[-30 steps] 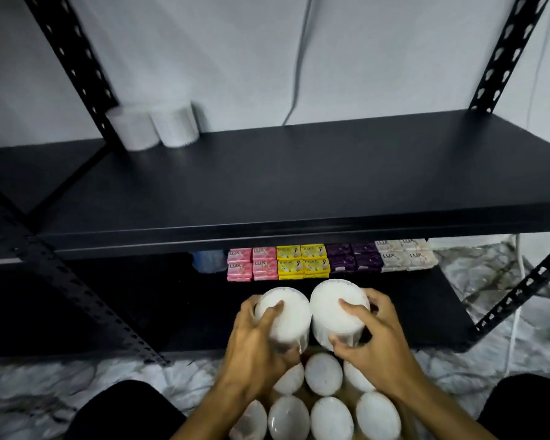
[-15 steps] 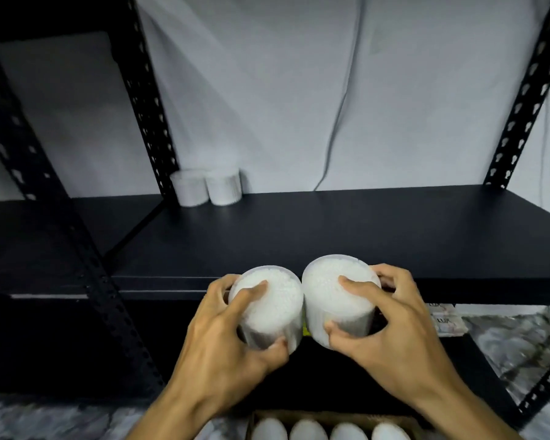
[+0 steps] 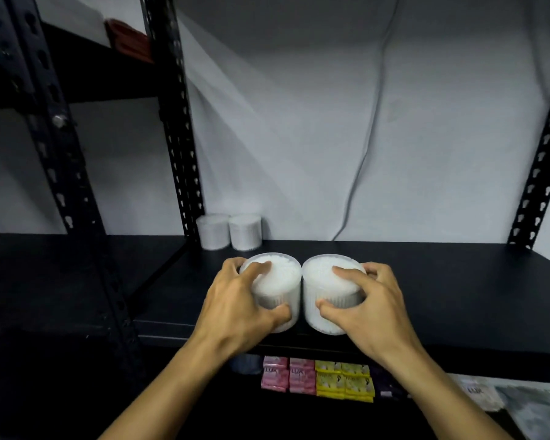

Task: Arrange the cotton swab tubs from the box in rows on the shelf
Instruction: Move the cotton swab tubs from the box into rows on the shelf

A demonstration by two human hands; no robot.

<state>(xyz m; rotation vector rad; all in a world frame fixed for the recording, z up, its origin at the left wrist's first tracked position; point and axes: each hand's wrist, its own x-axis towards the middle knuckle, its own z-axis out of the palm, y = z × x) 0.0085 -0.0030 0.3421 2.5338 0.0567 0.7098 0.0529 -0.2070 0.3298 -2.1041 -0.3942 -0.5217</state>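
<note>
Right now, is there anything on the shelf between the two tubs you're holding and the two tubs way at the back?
Nothing: the head view shows only bare black shelf between the held tubs and the back tubs.

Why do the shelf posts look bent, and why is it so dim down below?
Head view: the wide-angle lens bows the black perforated posts near the edges; light falls mostly on the pale wall and the two white cotton swab tubs held by the left hand and right hand, while the matte black shelf shades the soap packets below.

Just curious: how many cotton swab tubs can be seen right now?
4: two at the shelf's back left, one in the left hand, one in the right hand. The box is out of view.
</note>
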